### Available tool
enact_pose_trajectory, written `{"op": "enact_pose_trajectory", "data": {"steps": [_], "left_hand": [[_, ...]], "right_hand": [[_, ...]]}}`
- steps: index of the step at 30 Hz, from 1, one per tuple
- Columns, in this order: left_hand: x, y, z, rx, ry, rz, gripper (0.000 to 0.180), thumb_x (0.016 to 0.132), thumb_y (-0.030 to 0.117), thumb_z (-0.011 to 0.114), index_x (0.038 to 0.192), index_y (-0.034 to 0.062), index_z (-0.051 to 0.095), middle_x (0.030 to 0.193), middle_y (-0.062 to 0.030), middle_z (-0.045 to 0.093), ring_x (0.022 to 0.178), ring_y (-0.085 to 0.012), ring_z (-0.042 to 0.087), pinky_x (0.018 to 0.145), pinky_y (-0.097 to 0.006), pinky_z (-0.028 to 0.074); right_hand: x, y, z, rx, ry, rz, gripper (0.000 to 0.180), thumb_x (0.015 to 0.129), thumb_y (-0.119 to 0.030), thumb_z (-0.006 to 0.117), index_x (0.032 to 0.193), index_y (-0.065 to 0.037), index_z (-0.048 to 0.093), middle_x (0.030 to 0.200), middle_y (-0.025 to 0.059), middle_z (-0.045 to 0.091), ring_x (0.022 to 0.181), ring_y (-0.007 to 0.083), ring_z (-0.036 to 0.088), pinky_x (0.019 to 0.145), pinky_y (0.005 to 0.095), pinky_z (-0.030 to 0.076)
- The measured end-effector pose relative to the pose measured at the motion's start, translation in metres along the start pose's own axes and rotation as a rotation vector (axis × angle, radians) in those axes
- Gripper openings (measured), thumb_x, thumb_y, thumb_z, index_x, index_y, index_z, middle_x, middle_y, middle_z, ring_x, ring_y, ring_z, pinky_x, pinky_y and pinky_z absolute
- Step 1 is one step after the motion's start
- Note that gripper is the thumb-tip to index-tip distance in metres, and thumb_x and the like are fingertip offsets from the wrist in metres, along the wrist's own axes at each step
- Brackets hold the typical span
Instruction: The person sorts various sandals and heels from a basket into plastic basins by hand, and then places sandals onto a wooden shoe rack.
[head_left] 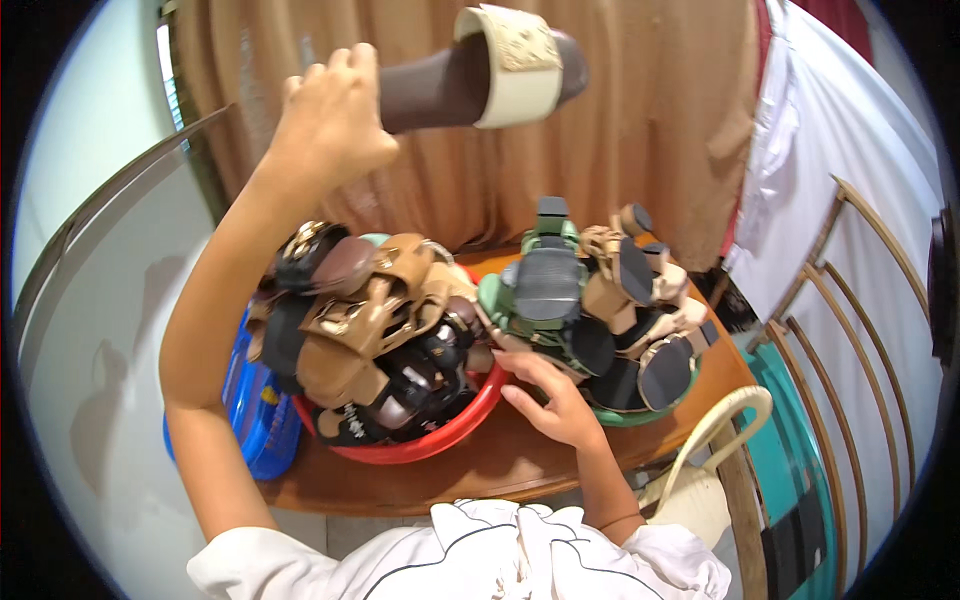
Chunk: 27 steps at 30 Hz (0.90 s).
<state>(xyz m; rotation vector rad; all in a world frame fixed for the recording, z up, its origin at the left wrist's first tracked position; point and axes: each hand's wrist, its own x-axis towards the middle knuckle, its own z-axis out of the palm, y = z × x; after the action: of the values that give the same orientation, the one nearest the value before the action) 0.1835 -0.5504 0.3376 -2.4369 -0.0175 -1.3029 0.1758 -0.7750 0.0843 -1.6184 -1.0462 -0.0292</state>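
Raised high in front of the brown curtain, my left hand is closed round one end of a slide sandal. The sandal has a dark brown sole and a broad cream strap with a patterned band. Below it, a red basin is heaped with black, tan and brown shoes and sandals. My right hand is at this basin's right rim, thumb and fingers apart, with nothing visible in it. Beside it, a green basin holds more sandals, mostly with dark soles turned up.
Both basins stand on a brown wooden table. A blue plastic basket is at its left edge. To the right are a cream chair, a teal container and a metal rack. A brown curtain hangs behind.
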Motion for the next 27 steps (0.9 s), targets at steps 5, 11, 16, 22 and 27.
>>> {"op": "enact_pose_trajectory", "data": {"steps": [5,11,16,22,27], "left_hand": [[0.020,0.121,-0.012,-0.190,-0.053,0.275,0.053,0.054,0.023,0.069,0.093,-0.0036,0.045,0.089,-0.0161,0.053,0.082,-0.0297,0.054,0.071,-0.042,0.043],[0.026,0.222,-0.020,-0.543,-0.191,0.528,0.067,0.053,0.037,0.074,0.095,-0.0042,0.043,0.091,-0.0154,0.051,0.084,-0.0302,0.054,0.071,-0.041,0.044],[0.029,0.317,0.002,-0.966,-0.425,0.743,0.075,0.052,0.051,0.072,0.087,-0.0086,0.044,0.079,-0.0277,0.055,0.076,-0.0362,0.058,0.068,-0.039,0.046],[-0.005,0.451,0.003,-1.615,-0.886,0.493,0.082,0.050,0.051,0.076,0.094,-0.0108,0.045,0.075,-0.0177,0.057,0.071,-0.0191,0.059,0.062,-0.028,0.047],[-0.060,0.569,0.011,-2.020,-1.268,0.191,0.047,0.059,0.040,0.076,0.069,0.0006,0.052,0.060,-0.0044,0.052,0.049,-0.0094,0.050,0.043,-0.024,0.041]], "right_hand": [[-0.012,-0.022,-0.049,0.431,0.428,0.008,0.036,0.086,-0.007,0.047,0.121,-0.002,0.039,0.112,0.0098,0.051,0.106,0.0158,0.047,0.091,0.0281,0.037],[-0.058,-0.037,-0.100,0.390,0.649,-0.051,0.035,0.088,-0.012,0.045,0.121,-0.002,0.040,0.112,0.0112,0.050,0.104,0.0191,0.048,0.088,0.0333,0.041],[-0.101,-0.030,-0.135,0.363,0.884,0.006,0.037,0.088,-0.016,0.046,0.122,-0.003,0.038,0.112,0.0100,0.047,0.103,0.0198,0.049,0.087,0.0328,0.042],[-0.154,-0.003,-0.171,0.249,1.111,0.103,0.040,0.086,-0.013,0.050,0.121,-0.002,0.034,0.110,0.0089,0.045,0.101,0.0186,0.051,0.083,0.0297,0.045],[-0.218,0.043,-0.217,0.067,1.428,0.117,0.027,0.084,-0.015,0.055,0.101,-0.003,0.038,0.094,0.0080,0.052,0.077,0.0145,0.058,0.066,0.0267,0.050]]}}
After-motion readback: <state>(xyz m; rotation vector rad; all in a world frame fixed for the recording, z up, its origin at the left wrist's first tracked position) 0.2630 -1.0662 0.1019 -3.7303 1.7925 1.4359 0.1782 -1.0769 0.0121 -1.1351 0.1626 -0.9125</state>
